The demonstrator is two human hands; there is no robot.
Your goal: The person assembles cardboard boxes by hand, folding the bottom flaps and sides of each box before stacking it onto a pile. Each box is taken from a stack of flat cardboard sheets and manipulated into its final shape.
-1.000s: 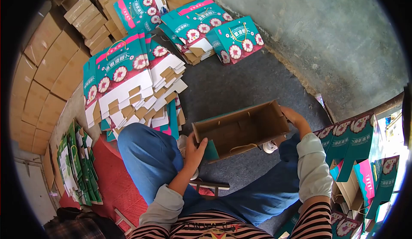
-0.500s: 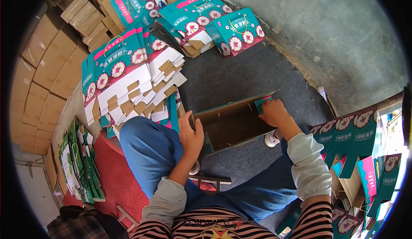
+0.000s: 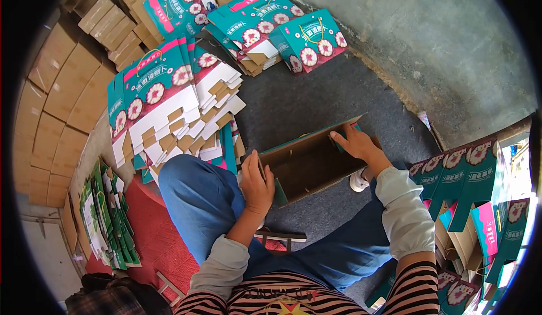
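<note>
Though near box [image 3: 310,171], stack [image 3: 164,97] beyond knee [image 3: 183,176].

Near, striped black-and-pink shirt [image 3: 339,291] and blue jeans [image 3: 199,196]; far left, teal cartons [image 3: 155,75] with pink bands and white-and-maroon fruit prints; left, red mat [image 3: 158,230].

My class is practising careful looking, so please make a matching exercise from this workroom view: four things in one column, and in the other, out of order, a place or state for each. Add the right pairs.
Things
1. Open carton
2. Flattened green cartons
3. Plain brown boxes
4. Plaid cloth

Places and states
A. Stacked, reaching the top edge of the picture
B. Bunched up near the bottom left corner
C. Between the left hand and the right hand
D. Leaning together at the edge of the red mat

Right pairs: 1-C, 2-D, 3-A, 4-B
</note>
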